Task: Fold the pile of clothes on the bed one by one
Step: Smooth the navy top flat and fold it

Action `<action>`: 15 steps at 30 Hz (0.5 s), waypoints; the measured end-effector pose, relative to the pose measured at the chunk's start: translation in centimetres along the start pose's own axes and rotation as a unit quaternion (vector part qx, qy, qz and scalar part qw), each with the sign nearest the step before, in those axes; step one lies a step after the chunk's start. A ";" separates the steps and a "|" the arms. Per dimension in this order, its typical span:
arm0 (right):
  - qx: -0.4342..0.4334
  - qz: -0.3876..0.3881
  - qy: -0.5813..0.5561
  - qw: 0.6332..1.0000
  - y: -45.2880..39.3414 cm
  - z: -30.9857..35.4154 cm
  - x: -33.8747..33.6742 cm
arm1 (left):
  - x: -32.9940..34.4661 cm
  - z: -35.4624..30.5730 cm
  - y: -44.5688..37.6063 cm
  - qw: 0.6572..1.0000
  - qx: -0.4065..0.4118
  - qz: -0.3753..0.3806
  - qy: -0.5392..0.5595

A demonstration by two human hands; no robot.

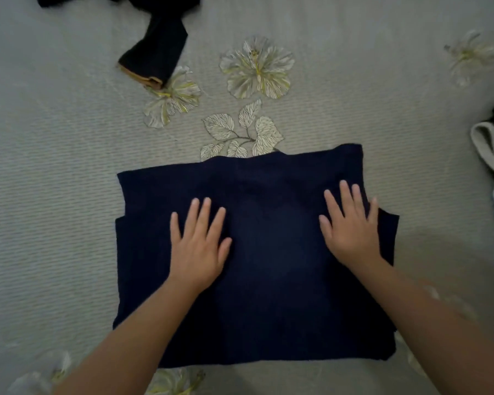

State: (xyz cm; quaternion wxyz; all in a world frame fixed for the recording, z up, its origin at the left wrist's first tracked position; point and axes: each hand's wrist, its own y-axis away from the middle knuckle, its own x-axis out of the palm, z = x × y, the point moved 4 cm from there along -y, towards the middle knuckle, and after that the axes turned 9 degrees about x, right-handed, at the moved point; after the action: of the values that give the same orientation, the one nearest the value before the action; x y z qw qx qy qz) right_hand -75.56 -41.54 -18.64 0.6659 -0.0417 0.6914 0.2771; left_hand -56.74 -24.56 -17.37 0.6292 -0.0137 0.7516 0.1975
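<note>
Navy garment (257,252) folded flat on bed (54,172), centre-near; left hand (198,246) palm-down on it, fingers straight, slightly spread; right hand (351,229) same near its right edge; neither grasps anything.

The scene is dim and evenly lit, with a soft, greyish cast and no glare anywhere. A faint, diffuse shadow falls on the bedspread (69,172) to the near right of the navy garment (254,266), below the right hand (351,232); the left hand (197,246) casts almost none. The navy cloth is so dark that its folds barely show. The black clothes (154,49) at the far left lose all detail too. The picture is slightly soft overall, with smeared fabric texture. Blur grows toward the near edge, where the forearms and printed flowers lose their outlines. Wide-angle distortion bends the bedspread's ribbed lines near the left and right edges.
</note>
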 end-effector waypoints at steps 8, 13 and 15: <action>0.060 0.001 -0.037 0.998 0.6 -5.7 0.8 | 3.5 0.1 3.0 0.997 0.008 0.077 0.028; 0.084 -0.080 -0.141 0.983 5.3 -7.5 0.7 | 4.2 0.3 3.5 0.994 -0.023 0.103 0.021; 0.159 -0.087 -0.198 0.963 8.8 -8.4 1.2 | 3.8 0.1 3.7 0.994 -0.026 0.101 0.022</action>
State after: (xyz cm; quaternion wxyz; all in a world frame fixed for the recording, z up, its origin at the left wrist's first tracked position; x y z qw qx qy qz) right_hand -86.97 -37.48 -17.21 0.8091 0.0604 0.5746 0.1073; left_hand -58.44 -20.31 -19.95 0.5885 0.0421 0.7576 0.2792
